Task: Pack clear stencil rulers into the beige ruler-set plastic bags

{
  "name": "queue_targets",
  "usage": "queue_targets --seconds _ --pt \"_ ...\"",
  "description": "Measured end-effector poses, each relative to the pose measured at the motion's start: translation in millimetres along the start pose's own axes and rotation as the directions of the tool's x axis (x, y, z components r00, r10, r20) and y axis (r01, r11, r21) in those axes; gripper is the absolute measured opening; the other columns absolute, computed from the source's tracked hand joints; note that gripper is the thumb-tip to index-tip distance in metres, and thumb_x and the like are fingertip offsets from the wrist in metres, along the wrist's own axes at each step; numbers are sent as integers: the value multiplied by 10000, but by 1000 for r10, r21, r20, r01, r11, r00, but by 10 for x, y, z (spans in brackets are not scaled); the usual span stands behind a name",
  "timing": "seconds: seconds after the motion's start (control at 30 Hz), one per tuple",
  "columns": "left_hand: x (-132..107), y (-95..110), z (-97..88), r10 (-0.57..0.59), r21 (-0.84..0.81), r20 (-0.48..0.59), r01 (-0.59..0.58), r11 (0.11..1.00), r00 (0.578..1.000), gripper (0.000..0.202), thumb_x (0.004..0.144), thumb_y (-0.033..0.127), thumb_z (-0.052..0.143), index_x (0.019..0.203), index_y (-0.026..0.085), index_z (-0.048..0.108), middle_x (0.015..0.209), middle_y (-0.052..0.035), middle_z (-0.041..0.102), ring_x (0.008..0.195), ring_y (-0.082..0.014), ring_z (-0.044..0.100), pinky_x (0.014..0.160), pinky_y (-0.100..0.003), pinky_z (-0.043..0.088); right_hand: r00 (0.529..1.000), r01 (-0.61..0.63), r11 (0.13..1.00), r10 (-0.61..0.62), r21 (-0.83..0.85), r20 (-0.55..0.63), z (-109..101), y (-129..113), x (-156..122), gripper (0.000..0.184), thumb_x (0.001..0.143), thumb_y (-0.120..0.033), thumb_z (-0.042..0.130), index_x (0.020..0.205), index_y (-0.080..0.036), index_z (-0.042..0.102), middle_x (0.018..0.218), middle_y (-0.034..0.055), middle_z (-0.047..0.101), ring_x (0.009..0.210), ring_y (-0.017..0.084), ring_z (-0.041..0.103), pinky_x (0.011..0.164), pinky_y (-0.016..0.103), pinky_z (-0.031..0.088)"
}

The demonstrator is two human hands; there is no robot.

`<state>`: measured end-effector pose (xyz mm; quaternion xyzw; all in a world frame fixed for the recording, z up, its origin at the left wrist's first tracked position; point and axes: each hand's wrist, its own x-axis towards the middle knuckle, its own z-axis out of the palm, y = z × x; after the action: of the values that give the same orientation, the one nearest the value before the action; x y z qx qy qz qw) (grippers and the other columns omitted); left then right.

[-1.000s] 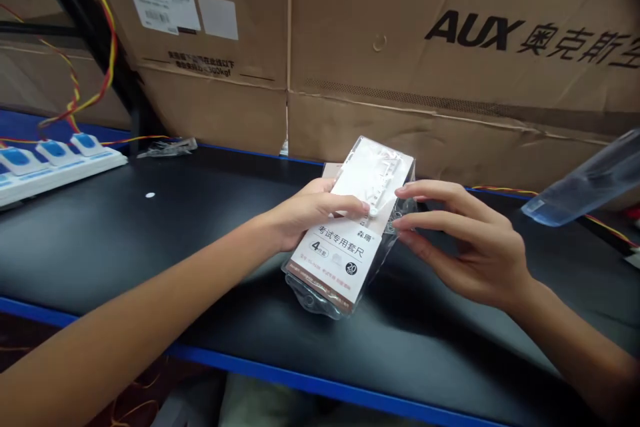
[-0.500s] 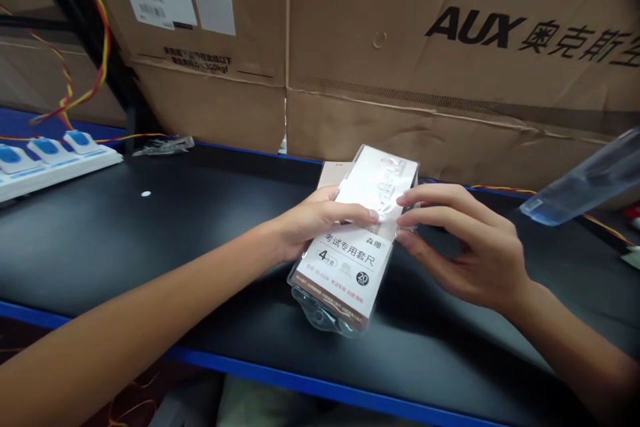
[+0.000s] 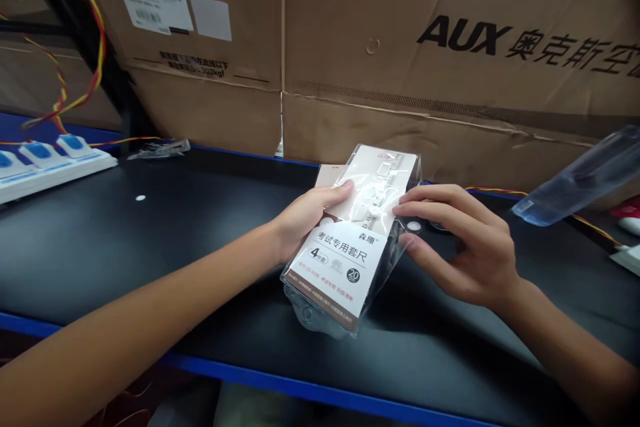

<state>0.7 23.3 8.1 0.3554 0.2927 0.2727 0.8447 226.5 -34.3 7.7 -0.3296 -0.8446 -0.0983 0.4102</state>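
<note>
My left hand point(image 3: 307, 213) is closed around the left side of a ruler set package point(image 3: 345, 260), its thumb lying on top. The package is a white and brown printed card in a clear plastic sleeve, tilted above the black table, with pale rulers point(image 3: 380, 193) showing in its upper half. At its right edge is my right hand point(image 3: 460, 247), fingers curved and thumb apart from them. The fingertips touch the package edge, and the thumb tip meets the loose clear plastic there. Behind the upper left corner shows part of another pale card point(image 3: 329, 175).
Large cardboard boxes point(image 3: 350, 27) stand along the back of the table point(image 3: 210, 200). A white power strip point(image 3: 60, 170) is at the left, near crumpled clear plastic point(image 3: 159, 149). At the right, a clear plastic sleeve point(image 3: 575, 180) slants upward. A small white disc point(image 3: 141, 198) lies at left.
My left thumb has drawn back toward the package's left edge, uncovering the rulers. Clear plastic now spreads out at the right edge. The view has shifted slightly.
</note>
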Motion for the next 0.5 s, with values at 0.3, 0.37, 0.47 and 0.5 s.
queue_targets --seconds 0.3,0.37,0.47,0.5 --pt "24 8 -47 -131 -96 18 132 987 991 508 988 463 435 1167 36 645 901 -187 756 728 -254 743 695 -361 610 1000 -4 999 4 34 6 13 2 -4 380 824 -154 690 1184 -273 670 1136 103 663 978 276 675 863 440 568" --pt "20 15 -48 -136 -119 40 140 983 990 516 996 460 416 1165 30 646 874 -181 755 700 -244 740 673 -349 609 1000 -10 999 10 41 0 17 -1 -16 418 820 -154 693 1218 -279 659 1166 106 661 1004 284 673 881 449 563" --pt "16 19 -47 -129 -132 53 135 982 990 524 1007 454 386 1163 26 645 823 -170 754 659 -228 734 636 -323 603 1000 -11 998 11 60 -12 14 -10 -26 446 813 -140 694 1237 -274 658 1187 109 661 1028 288 670 907 452 555" --pt "15 18 -45 -124 -127 53 130 983 991 521 1009 451 381 1162 28 644 814 -168 754 649 -226 733 627 -318 601 1000 -11 998 12 62 -12 10 -15 -25 441 815 -141 691 1234 -277 660 1183 107 662 1024 287 671 905 450 556"
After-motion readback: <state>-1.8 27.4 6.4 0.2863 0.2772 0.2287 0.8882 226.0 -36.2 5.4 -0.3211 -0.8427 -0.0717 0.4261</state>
